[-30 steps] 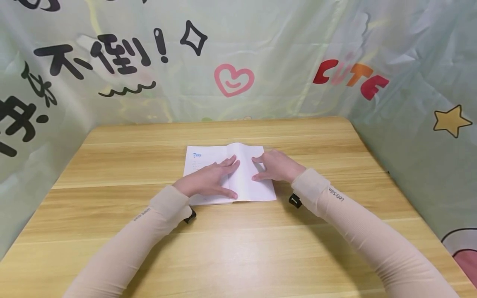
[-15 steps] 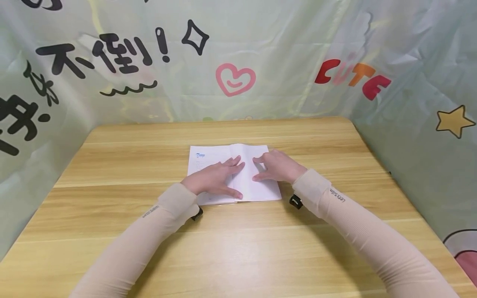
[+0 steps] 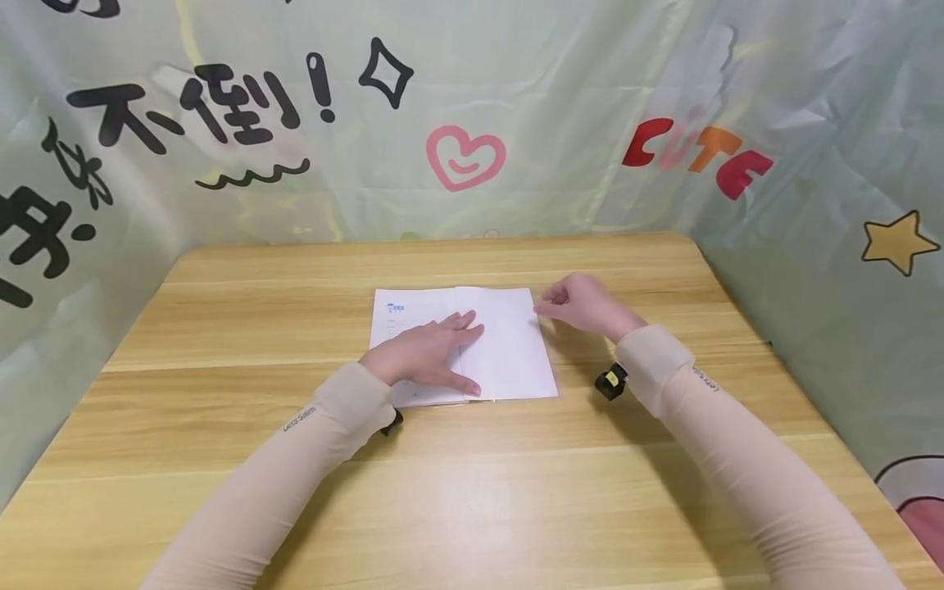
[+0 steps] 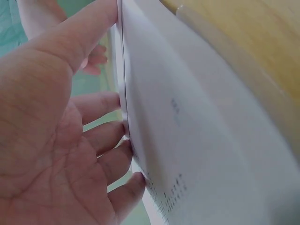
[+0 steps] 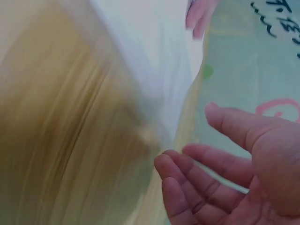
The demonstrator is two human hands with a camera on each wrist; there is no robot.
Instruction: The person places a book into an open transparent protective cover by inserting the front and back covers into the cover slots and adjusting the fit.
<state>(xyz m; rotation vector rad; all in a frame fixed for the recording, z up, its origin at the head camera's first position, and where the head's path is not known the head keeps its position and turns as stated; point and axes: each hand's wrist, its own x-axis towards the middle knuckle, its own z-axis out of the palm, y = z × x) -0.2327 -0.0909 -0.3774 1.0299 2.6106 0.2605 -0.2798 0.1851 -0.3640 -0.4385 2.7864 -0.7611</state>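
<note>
A booklet (image 3: 509, 352) with white pages lies open on the table, with small blue and dark print on its left page. My left hand (image 3: 424, 354) rests across the middle fold, its fingers spread and its fingertips on the paper. In the left wrist view, the left hand's (image 4: 65, 136) fingertips touch the page (image 4: 187, 122). Just off the upper right edge of the booklet is my right hand (image 3: 586, 305). From the right wrist view, the right hand's (image 5: 229, 173) fingers bend loosely, thumb apart, with nothing between them; the page corner is close by.
The wooden table (image 3: 472, 492) extends around the booklet on all sides. A printed cloth backdrop (image 3: 546, 106) stands behind the table and along both sides. Small black wrist cameras hang under both sleeves, one beneath the right wrist (image 3: 612, 381).
My right hand has left the right page and moved right and slightly back, past the edge. The right page lies flatter. Both the booklet and left hand shifted slightly right earlier.
</note>
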